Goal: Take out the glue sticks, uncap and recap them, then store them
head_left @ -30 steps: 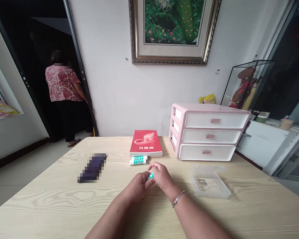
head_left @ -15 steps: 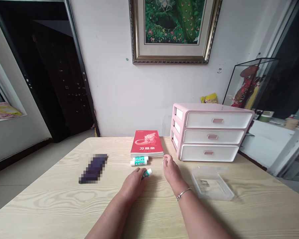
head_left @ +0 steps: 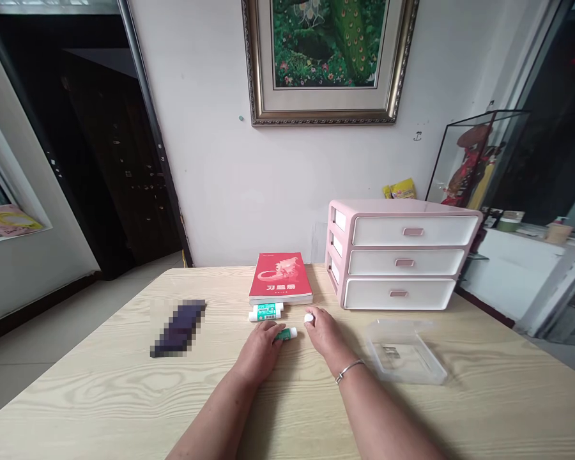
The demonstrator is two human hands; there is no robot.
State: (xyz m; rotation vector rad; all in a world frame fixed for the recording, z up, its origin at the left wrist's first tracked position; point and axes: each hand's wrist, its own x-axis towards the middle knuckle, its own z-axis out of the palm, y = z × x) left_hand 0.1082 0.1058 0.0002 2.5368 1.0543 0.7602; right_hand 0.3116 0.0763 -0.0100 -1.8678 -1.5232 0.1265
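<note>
A second ago both hands were bunched together over the small green glue stick [head_left: 286, 333]; now they have come apart. The left hand [head_left: 262, 345] stays closed around the stick, pressing it down on the counter [head_left: 124, 396] about midway between the left and right edges, with its white end poking out toward the right. The right hand [head_left: 324, 333] has dropped back onto the counter just beside it, fingers curled. A small white cap [head_left: 309, 317] sits at its fingertips, and I cannot tell whether it is pinched or only touched. It looks as if the cap has come off the stick.

A second glue stick [head_left: 267, 311] lies untouched against the red book [head_left: 280, 278] near the far edge, the pink drawer unit [head_left: 402, 252] is shut, and the clear box [head_left: 405, 351] rests to the right. The person who stood in the doorway has gone.
</note>
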